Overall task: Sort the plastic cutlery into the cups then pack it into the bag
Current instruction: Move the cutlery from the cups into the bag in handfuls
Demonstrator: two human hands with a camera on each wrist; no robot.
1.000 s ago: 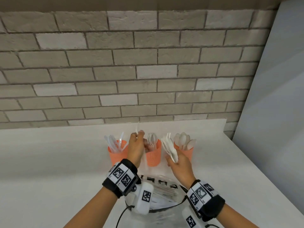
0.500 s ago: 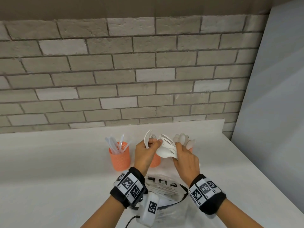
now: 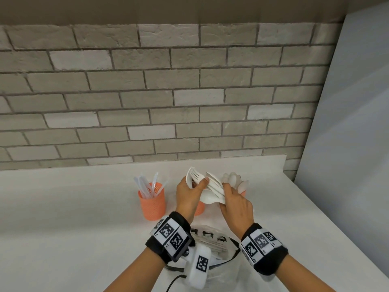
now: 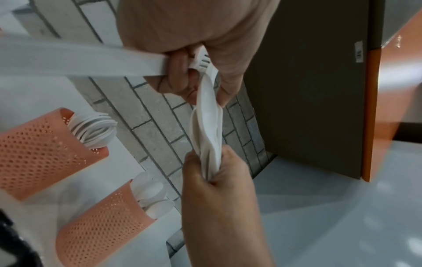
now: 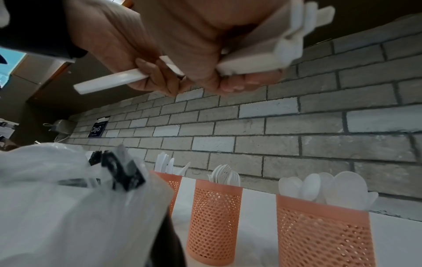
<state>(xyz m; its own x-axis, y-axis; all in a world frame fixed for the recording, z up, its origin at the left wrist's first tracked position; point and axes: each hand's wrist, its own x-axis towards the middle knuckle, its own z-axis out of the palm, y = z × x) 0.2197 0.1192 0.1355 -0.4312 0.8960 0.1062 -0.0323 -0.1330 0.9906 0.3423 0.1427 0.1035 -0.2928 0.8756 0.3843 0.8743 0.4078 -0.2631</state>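
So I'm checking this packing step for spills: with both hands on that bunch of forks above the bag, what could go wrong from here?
The bundle of forks is fanned out between the left hand and right hand, so loose ones might slip and fall outside the bag. The bag's mouth looks limp and partly collapsed, so fork ends may catch its rim. The fork cup and spoon cup stand just behind the hands; a careless swing could tip one.

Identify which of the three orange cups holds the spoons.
The rightmost orange cup, beside the right hand; rounded bowls stand in it, not tines or blades.
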